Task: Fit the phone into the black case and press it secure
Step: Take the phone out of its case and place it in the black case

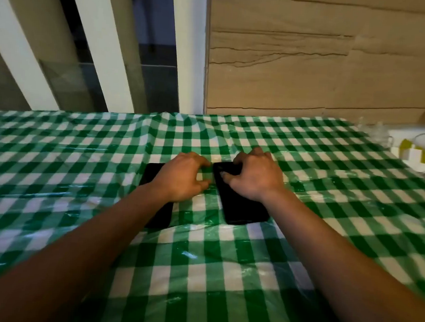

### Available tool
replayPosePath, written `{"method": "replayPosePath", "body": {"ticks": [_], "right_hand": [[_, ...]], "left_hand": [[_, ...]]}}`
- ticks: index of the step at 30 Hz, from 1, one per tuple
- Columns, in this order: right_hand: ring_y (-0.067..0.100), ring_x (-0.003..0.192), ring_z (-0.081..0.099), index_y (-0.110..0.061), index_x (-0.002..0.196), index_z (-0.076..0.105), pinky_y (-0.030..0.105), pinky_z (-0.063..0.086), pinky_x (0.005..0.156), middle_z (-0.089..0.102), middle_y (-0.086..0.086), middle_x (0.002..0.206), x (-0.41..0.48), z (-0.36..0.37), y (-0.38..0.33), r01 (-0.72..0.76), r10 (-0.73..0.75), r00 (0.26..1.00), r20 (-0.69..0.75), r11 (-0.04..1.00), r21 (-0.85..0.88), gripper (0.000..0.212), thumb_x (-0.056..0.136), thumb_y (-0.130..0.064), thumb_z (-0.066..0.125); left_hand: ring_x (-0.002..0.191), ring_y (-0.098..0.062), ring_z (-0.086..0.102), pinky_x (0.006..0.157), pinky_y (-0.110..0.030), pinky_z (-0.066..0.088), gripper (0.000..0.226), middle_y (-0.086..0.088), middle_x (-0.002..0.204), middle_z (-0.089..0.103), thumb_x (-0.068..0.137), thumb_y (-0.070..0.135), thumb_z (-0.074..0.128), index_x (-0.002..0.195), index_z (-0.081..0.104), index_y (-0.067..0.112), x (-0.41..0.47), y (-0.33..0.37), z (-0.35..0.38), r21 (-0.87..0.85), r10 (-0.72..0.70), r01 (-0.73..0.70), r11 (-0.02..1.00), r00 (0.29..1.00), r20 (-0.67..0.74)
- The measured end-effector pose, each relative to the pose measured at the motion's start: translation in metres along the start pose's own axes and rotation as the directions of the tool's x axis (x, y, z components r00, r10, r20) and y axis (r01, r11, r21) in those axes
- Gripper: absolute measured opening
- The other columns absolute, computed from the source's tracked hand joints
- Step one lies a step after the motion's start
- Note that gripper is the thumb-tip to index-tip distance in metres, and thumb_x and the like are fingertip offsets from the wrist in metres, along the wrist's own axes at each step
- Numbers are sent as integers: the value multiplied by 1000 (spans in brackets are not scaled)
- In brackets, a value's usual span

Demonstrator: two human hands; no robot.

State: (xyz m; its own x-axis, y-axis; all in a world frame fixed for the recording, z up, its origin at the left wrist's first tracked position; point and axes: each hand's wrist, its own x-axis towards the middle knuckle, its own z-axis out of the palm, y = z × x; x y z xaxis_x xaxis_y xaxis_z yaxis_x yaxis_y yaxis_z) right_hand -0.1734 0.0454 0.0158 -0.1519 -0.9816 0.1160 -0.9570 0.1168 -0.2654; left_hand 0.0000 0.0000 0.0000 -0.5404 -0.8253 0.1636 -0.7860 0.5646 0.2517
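Two flat black rectangles lie side by side on the green-and-white checked tablecloth (198, 273). I cannot tell which is the phone and which the case. The left black slab (160, 215) is mostly hidden under my left hand (184, 176) and forearm, with a corner showing at its far left. The right black slab (243, 208) lies flat, and my right hand (253, 176) curls over its far end, fingers and thumb gripping its edges. My left hand hovers with fingers bent toward the gap between the two slabs, holding nothing I can see.
A wooden panelled wall (313, 67) rises behind the table. White window frames (189, 46) stand at the back left. A white and yellow box (413, 152) with a cable and crumpled clear plastic sits at the table's right edge.
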Motion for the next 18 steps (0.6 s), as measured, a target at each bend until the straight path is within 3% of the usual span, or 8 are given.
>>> {"method": "replayPosePath", "body": {"ticks": [10,18], "right_hand": [[34,122,45,-20,125,57,41,46,87,47,11,130,-1,3,-5,-34,35,999,16,999,-37,71,72,-68,59],[37,122,46,-19,129,50,42,47,89,44,13,135,1,4,-12,-74,77,996,50,995,-60,82,66,-69,64]], "left_hand": [[120,-24,56,97,-38,46,45,-5,130,64,80,37,69,120,67,18,0,2,2,-27,20,-21,999,999,-35],[121,-25,55,98,-39,45,45,-5,132,63,80,37,68,122,67,19,-1,1,3,-35,17,-17,999,1000,-6]]}}
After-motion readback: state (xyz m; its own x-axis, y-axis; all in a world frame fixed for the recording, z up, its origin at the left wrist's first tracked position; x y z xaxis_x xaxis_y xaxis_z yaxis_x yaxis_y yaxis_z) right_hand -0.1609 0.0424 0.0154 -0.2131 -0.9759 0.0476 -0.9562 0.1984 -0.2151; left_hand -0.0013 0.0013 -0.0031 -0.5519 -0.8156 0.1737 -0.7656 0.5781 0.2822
